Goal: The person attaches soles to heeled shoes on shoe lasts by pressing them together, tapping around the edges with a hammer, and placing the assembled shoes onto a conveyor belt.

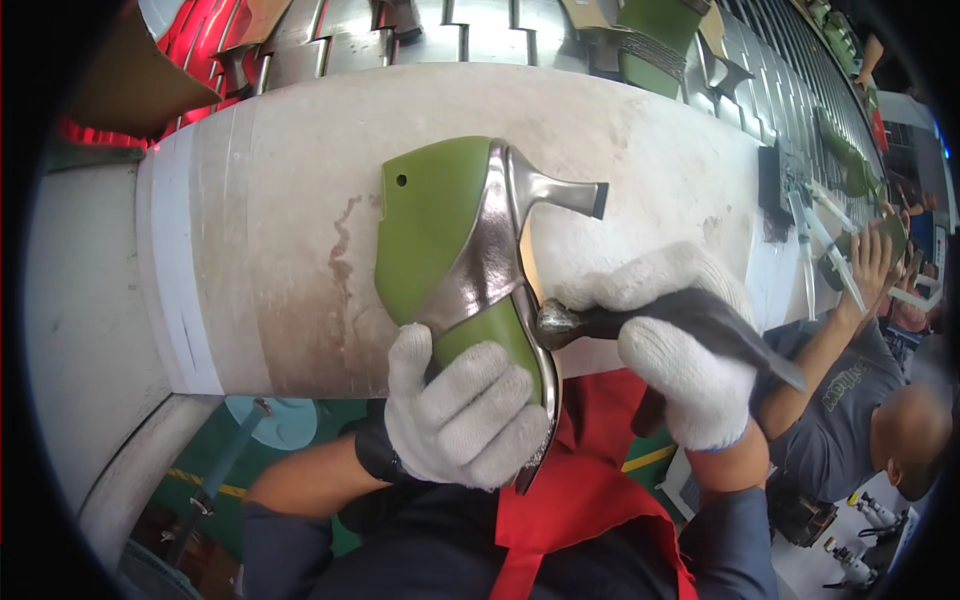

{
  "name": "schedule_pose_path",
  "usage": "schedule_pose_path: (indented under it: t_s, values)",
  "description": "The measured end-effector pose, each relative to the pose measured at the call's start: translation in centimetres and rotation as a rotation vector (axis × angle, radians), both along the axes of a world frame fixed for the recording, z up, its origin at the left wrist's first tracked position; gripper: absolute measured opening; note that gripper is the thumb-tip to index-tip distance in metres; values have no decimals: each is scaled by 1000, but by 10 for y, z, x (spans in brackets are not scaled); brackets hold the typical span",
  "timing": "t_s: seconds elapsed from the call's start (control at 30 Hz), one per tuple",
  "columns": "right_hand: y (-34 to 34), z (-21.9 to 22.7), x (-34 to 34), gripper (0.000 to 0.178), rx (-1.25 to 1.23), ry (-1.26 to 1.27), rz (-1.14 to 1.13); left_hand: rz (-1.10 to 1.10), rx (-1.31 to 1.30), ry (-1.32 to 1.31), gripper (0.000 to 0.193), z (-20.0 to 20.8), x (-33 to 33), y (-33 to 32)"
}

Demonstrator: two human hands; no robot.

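A metallic bronze high-heeled shoe (483, 262) lies on its side, fitted on a green shoe last (425, 225) with a round hole in it. Its heel (560, 192) points right. My left hand (465, 420), in a white knit glove, is wrapped round the toe end, which reaches past the table's near edge. In my gloved right hand (690, 375) is a hammer (690, 318) with a dark metal head. The hammer's rounded face is at the sole edge near the shoe's middle; whether they touch I cannot tell. Most of the handle is hidden by my hand.
A pale worktable (290, 130) bears the shoe. Behind it runs a slatted metal conveyor (480, 35) with more green lasts (655, 45) and shoes. Brown cardboard (140, 75) hangs over the far left corner. Syringes (825, 240) stand at the right, near a co-worker (850, 410).
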State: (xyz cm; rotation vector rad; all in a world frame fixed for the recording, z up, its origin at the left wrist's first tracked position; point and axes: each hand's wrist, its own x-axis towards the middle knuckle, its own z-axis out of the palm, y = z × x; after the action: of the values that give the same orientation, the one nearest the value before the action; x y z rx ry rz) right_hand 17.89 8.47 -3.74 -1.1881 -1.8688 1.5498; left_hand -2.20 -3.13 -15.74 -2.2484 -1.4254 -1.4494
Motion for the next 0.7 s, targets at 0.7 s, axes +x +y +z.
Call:
schedule_pose_path:
  t_s: [0.7]
  values:
    - [43,14,-8,22,-153,103,218,-26,-30,19,20,18,-3,7]
